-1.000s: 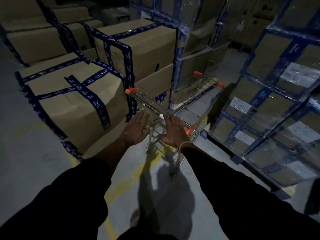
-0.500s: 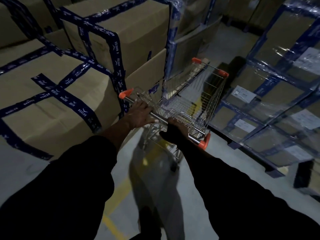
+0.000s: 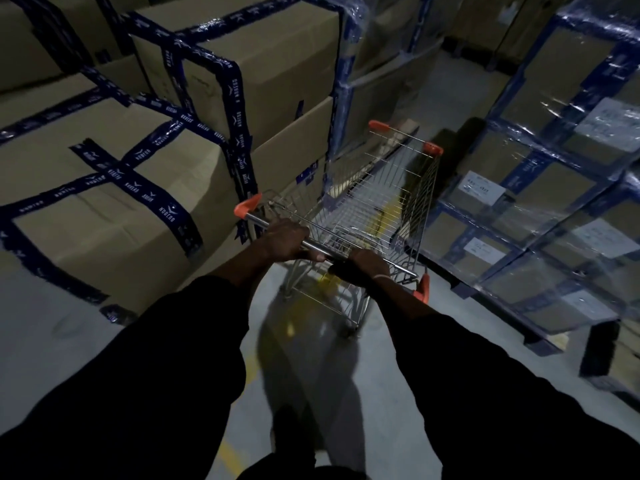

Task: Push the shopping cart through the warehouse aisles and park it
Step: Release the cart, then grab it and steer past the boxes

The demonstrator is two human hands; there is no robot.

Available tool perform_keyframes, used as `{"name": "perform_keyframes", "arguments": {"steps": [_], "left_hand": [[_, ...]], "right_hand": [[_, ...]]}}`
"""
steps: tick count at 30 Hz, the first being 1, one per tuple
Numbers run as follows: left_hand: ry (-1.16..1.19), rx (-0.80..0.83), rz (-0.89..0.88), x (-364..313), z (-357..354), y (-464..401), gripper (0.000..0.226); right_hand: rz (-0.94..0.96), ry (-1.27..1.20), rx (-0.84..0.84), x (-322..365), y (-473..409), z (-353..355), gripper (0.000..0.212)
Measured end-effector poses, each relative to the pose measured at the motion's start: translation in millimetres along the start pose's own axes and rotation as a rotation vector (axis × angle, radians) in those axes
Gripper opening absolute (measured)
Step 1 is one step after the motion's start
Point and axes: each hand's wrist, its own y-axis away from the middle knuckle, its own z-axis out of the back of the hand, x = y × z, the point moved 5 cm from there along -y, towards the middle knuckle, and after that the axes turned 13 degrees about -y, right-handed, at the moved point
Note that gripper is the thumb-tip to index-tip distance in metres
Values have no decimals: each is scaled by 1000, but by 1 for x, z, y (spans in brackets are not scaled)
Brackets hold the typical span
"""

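Observation:
A small wire shopping cart (image 3: 377,206) with orange corner caps stands in a narrow aisle, its basket empty. It points away from me and slightly right. My left hand (image 3: 285,239) is wrapped around the left part of the metal handle bar (image 3: 311,247). On the right part of the same bar, my right hand (image 3: 369,263) grips it, a thin band on the wrist. Both arms are in black sleeves. The cart's wheels are mostly hidden under the basket.
Large cardboard boxes (image 3: 114,209) with dark blue tape crowd the left side, close to the cart. Shrink-wrapped pallet stacks (image 3: 540,209) with white labels line the right. A yellow floor line (image 3: 242,455) runs under me. The grey floor (image 3: 453,95) continues ahead beyond the cart.
My hands went from hovering open over the handle to gripping it. The cart now sits straighter in front of me, and the view has moved closer to the boxes.

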Motion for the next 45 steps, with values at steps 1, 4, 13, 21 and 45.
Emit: {"name": "perform_keyframes", "arguments": {"steps": [1, 4, 13, 21, 45], "left_hand": [[3, 7, 11, -5, -2, 6, 121], [-6, 51, 41, -30, -1, 27, 131], [-71, 19, 164, -107, -6, 99, 109], [-85, 81, 316, -181, 0, 164, 103], [-118, 61, 620, -312, -11, 440, 108]], "right_hand": [[10, -9, 10, -4, 8, 0, 43], [-2, -170, 98, -19, 33, -5, 32], [85, 37, 170, -60, 111, -17, 47], [241, 314, 93, -92, 169, -31, 58], [440, 388, 214, -98, 400, -147, 70]]}}
